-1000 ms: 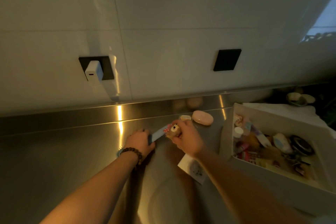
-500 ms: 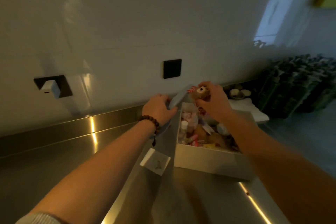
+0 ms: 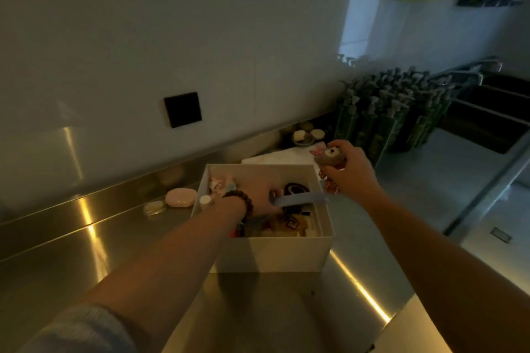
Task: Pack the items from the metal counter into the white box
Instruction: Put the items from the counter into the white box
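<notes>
The metal counter [image 3: 86,243] carries the white box [image 3: 275,252], crowded with small items. Beyond it stand dark pump bottles [image 3: 387,112]. Inside the box, the left hand [image 3: 258,195] grips a pale blue strip [image 3: 301,198], though its fingers are dim. The right hand [image 3: 351,170] curls round a small brown plush toy [image 3: 328,156] above the box's far right corner. A pink oval case [image 3: 181,197] and a small round tin [image 3: 155,207] lie left of the box.

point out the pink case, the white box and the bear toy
pink case [image 3: 180,198]: head view, middle of its lid
white box [image 3: 272,255]: head view, near outer wall
bear toy [image 3: 329,155]: head view, its face
</notes>
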